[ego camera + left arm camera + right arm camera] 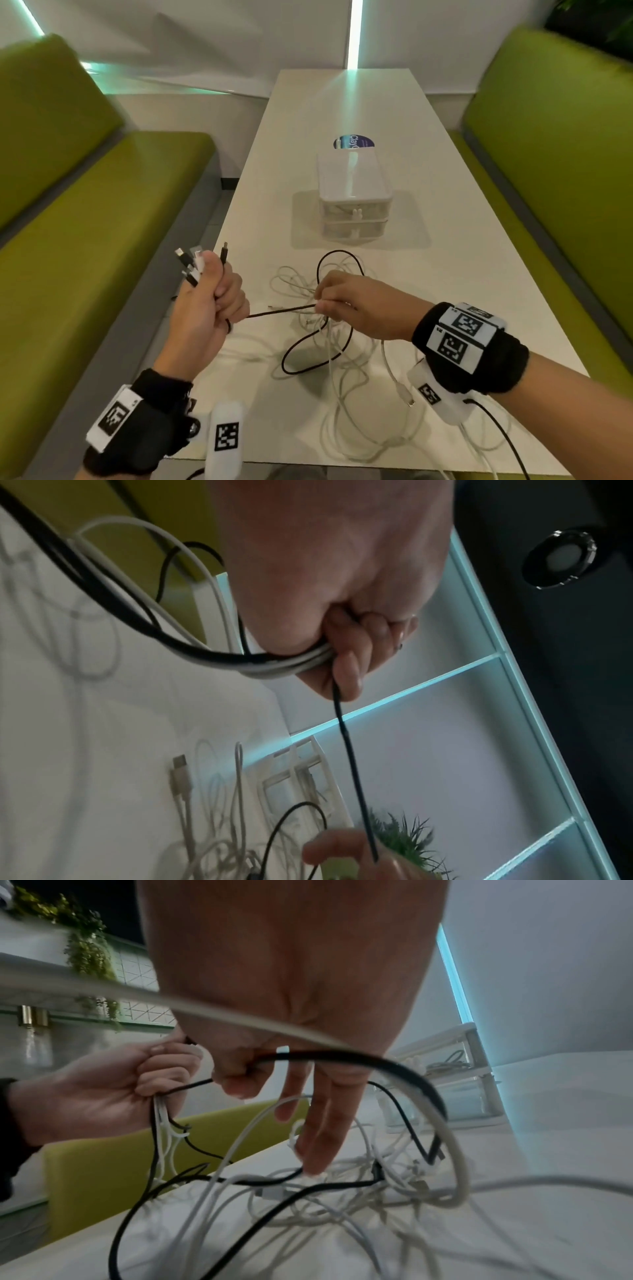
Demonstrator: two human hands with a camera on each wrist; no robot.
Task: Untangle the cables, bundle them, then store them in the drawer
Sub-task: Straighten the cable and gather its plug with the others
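Near edge: white cables (370, 428) loop close to the table (445, 219) rim.
Left hand (205, 301): raised over the table's left edge, fist wrapped round several cable ends (191, 262).
Right hand (356, 305): above the tangle, pinching the black cable (274, 312) stretched between hands.
Far: drawer unit (354, 198) mid-table, bare surface around it.

Left hand (205, 308) raised off to the left, thumb up, fingers curled tight into a fist around a gathered bundle; forearm angled up from the lower left, a black band on the wrist. Right hand (356, 303) reaching in from the right, palm down, thumb and forefinger pinched together, the other fingers (322, 1137) hanging straight down; black band on that wrist too.
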